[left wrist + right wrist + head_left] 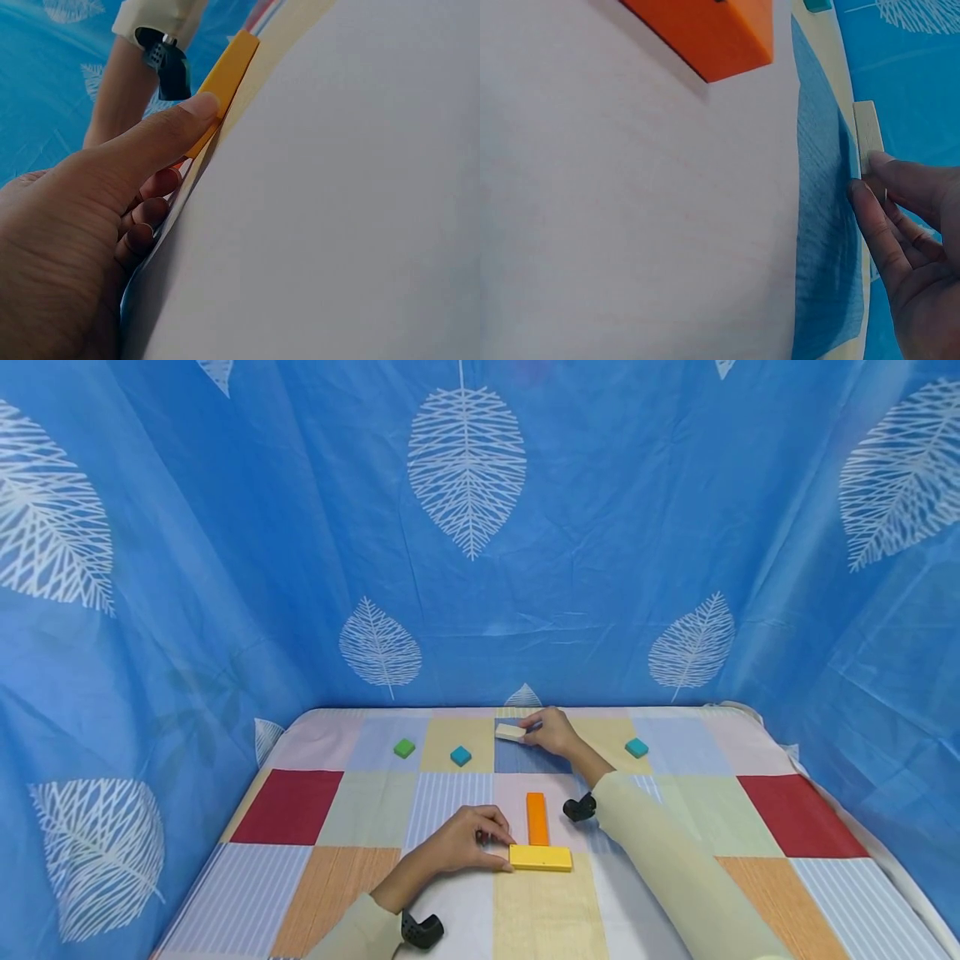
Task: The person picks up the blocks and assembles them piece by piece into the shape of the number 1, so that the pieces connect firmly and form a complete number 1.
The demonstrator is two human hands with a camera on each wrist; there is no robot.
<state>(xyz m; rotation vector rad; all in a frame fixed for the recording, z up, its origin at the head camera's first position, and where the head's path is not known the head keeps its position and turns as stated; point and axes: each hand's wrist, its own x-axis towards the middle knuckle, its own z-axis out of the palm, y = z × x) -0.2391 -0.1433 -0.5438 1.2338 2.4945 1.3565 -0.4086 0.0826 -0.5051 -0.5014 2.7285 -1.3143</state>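
Observation:
My left hand (463, 841) pinches the left end of a yellow block (542, 858) lying crosswise near the front of the cloth. In the left wrist view the thumb presses along the yellow block (225, 86). An orange block (537, 819) lies lengthwise just behind the yellow one, its near end close to or touching it. Farther back, my right hand (553, 732) pinches the right end of a cream block (510, 732) between thumb and fingers. The right wrist view shows the cream block (868, 131) in the fingertips, with the orange block (727, 34) nearer the camera.
On the patchwork cloth (675, 810), a green block (404, 748) and a blue block (461, 756) lie at the back left. Another blue block (637, 747) lies right of my right hand. Blue leaf-patterned curtains (570, 543) enclose the back and sides.

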